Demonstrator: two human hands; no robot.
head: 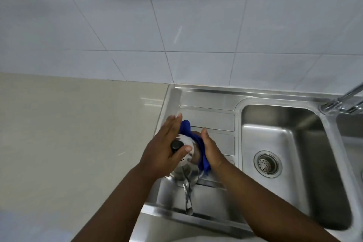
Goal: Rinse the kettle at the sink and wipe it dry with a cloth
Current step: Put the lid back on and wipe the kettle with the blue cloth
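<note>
A shiny steel kettle (186,173) with a black lid knob (176,145) stands on the sink's drainboard (214,120). My left hand (167,149) lies flat over the kettle's top and left side, thumb beside the knob. My right hand (211,149) presses a blue cloth (186,126) against the kettle's right side; the cloth wraps round the far side and hangs below my wrist. The kettle's handle points toward me. Much of the kettle's body is hidden by my hands.
The steel sink basin (279,135) with a drain strainer (267,164) lies to the right. A chrome tap (343,102) stands at the right edge. A beige counter (74,133) stretches to the left, and a white tiled wall (176,25) rises behind.
</note>
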